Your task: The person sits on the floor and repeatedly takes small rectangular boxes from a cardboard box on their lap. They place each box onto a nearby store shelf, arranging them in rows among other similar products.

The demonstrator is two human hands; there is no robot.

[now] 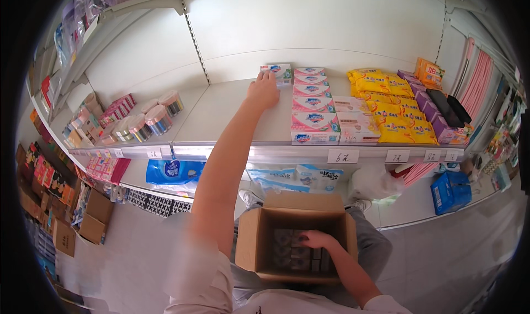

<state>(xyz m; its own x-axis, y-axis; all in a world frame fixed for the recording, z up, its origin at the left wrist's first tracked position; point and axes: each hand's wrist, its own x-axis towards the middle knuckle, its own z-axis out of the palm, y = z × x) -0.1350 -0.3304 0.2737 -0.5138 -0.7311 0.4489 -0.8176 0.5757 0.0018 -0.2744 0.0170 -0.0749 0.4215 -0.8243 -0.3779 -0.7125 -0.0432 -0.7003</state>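
My left hand reaches to the back of the shelf. Its fingers lie over a white-and-green Safeguard soap box near the rear panel, with the thumb side low at its front. Just right of it runs a row of pink-and-white Safeguard soap boxes. Between my legs an open cardboard carton holds several small boxes in shadow. My right hand is inside the carton, fingertips on one of these boxes; whether it grips the box is unclear.
Pink-and-white Lux soap boxes, yellow soap packets and purple boxes stand farther right, a dark phone-like object on top. Clear jars stand left. Price cards line the shelf edge; blue-white packs lie below.
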